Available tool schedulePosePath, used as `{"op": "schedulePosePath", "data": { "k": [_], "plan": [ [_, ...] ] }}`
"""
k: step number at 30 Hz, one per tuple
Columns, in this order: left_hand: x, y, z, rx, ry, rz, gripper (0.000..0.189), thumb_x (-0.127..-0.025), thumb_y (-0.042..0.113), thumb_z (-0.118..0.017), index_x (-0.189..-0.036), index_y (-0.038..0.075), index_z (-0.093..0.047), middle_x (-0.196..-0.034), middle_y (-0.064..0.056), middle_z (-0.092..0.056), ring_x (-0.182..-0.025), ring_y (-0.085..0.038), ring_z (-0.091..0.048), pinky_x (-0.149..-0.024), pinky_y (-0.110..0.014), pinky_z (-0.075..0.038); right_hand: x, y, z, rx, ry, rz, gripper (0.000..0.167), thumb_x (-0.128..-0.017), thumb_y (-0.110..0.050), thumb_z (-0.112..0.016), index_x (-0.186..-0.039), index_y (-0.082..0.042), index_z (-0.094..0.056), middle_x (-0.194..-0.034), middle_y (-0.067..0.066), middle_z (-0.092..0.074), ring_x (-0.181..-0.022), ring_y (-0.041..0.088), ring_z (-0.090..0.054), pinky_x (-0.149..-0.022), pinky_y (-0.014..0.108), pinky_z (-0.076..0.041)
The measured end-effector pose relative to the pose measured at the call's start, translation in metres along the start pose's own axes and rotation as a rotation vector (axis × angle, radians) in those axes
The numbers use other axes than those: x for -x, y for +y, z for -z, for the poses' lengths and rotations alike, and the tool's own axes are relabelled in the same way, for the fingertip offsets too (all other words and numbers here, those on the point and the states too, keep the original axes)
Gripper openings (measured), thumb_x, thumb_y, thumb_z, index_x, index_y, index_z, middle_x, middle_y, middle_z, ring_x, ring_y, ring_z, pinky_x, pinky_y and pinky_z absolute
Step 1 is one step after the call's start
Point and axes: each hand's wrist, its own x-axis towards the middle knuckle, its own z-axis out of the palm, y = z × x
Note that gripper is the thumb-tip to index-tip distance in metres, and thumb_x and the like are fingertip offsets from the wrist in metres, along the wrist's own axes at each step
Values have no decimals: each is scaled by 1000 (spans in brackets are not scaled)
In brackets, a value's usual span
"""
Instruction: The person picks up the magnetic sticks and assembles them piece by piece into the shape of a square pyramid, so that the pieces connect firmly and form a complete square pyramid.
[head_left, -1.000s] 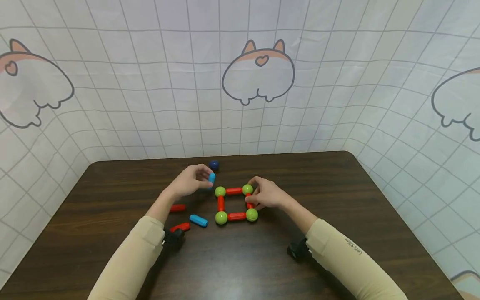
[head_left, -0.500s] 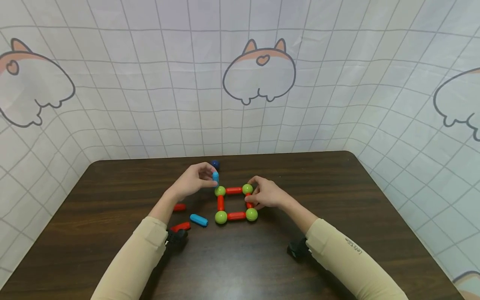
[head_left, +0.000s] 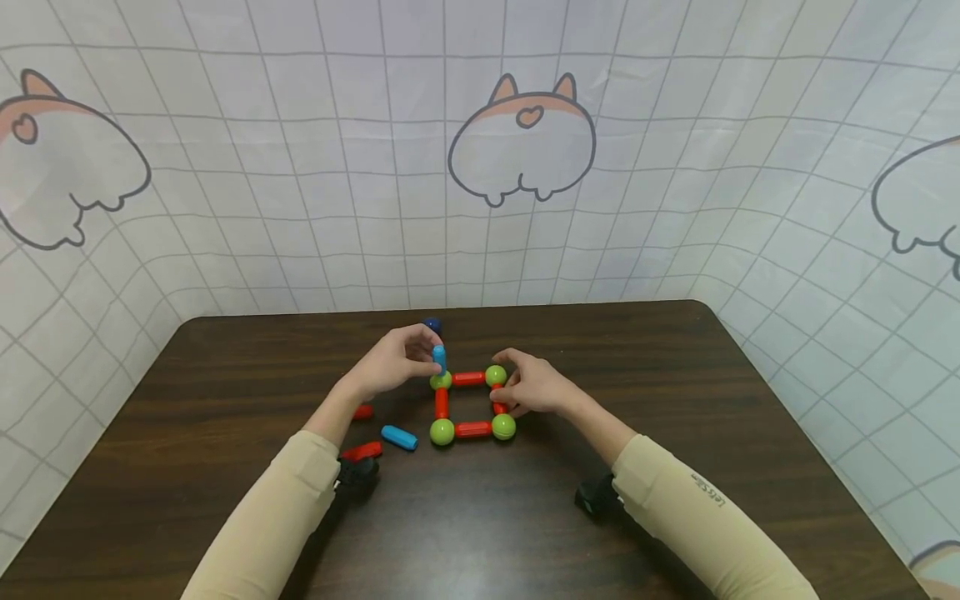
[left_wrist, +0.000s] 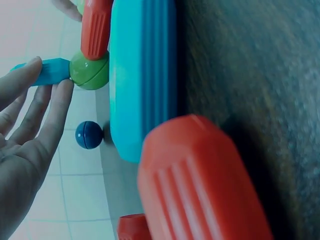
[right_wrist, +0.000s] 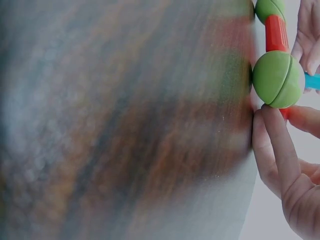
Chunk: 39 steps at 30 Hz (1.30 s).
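Four-sided and lying flat, a frame of red magnetic rods and green balls sits mid-table. My left hand [head_left: 397,362] pinches a light-blue magnetic rod [head_left: 439,358] between thumb and fingers, upright over the frame's far-left green ball [head_left: 441,382]. In the left wrist view the rod's end [left_wrist: 54,71] meets that green ball [left_wrist: 90,70]. On the other side my right hand [head_left: 542,385] grips the frame's right red rod [head_left: 500,408], its fingers covering part of it. In the right wrist view a fingertip lies against the near-right green ball [right_wrist: 277,79].
Left of the frame lies a loose light-blue rod [head_left: 400,437], with a red rod [head_left: 363,451] beside it and another red rod [head_left: 363,412] partly behind the left forearm. A dark-blue ball [head_left: 432,324] rests near the far edge of the brown table [head_left: 600,350].
My left hand has moved right with the light-blue rod, bringing it from beside the frame onto the far-left green ball. The right hand has stayed in place.
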Motion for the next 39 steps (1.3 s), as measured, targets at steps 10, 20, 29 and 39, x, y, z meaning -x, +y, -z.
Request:
{"op": "schedulePosePath", "data": {
  "k": [10, 20, 29, 39],
  "plan": [
    [1, 0, 0, -15, -5, -2, 26, -94, 4, -75, -117, 3, -61, -104, -11, -65, -100, -28, -62, -85, -40, -53, 0, -2, -1, 14, 7, -19, 58, -94, -7, -75, -146, -2, -48, -92, 13, -66, -74, 22, -69, -69, 36, -61],
    [11, -2, 9, -51, -14, 1, 32, -98, 7, -71, -126, -3, -60, -119, -19, -65, -107, -29, -63, -92, -43, -52, 2, 3, 6, -24, 27, -57, 60, -92, -10, -78, -141, 1, -45, -93, 15, -68, -74, 23, -73, -67, 36, -61],
    [25, -7, 21, -190, -31, 45, 29, -98, 12, -72, -124, 1, -65, -110, -5, -69, -104, -23, -63, -92, -44, -49, 5, 9, 18, 128, 54, -129, 48, -94, -30, -78, -124, -3, -51, -78, 13, -70, -63, 22, -73, -62, 33, -60],
    [47, -7, 37, -315, -96, 103, 26, -99, 15, -71, -121, 2, -68, -110, -4, -69, -100, -23, -63, -91, -44, -50, 4, 12, 20, 111, 51, -46, 33, -100, -23, -68, -126, -3, -64, -88, 15, -66, -67, 24, -69, -60, 35, -61]
  ]
}}
